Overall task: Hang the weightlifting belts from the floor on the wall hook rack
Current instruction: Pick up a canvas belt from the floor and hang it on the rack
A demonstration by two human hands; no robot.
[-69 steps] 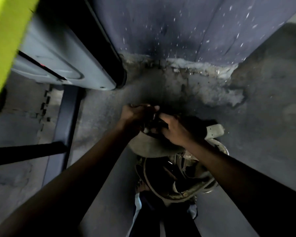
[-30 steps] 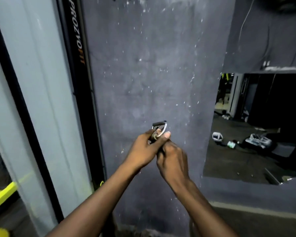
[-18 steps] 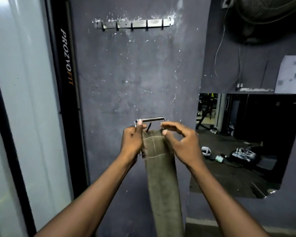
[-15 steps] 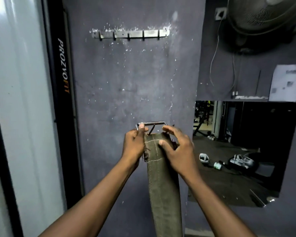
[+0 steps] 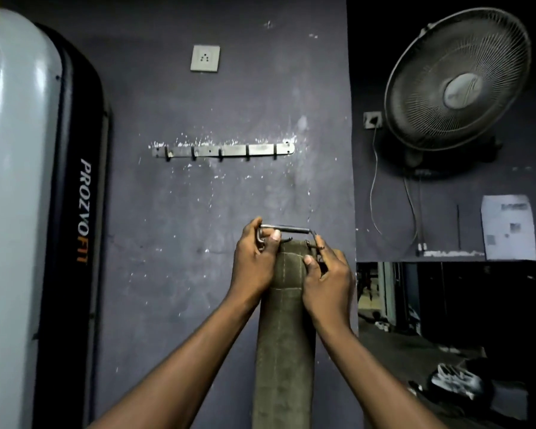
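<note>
An olive-green weightlifting belt (image 5: 285, 342) hangs straight down in front of me, with its metal buckle (image 5: 287, 231) at the top. My left hand (image 5: 256, 261) grips the buckle's left end and the belt's upper edge. My right hand (image 5: 327, 280) holds the belt's right edge and the buckle's right end. The wall hook rack (image 5: 223, 150), a metal strip with several bare hooks, is fixed to the dark wall above and left of the buckle, clearly apart from it. The floor and any other belts are out of sight.
A tall grey and black gym machine (image 5: 37, 227) with an orange-white logo fills the left. A wall socket (image 5: 205, 58) sits above the rack. A wall fan (image 5: 458, 78) with a dangling cord and a paper notice (image 5: 508, 227) are at the right, above a dark opening or mirror (image 5: 446, 335).
I have come up from the belt pile on the floor with one belt. My view has tilted upward, so the rack sits lower in frame; both hands keep hold of the buckle end.
</note>
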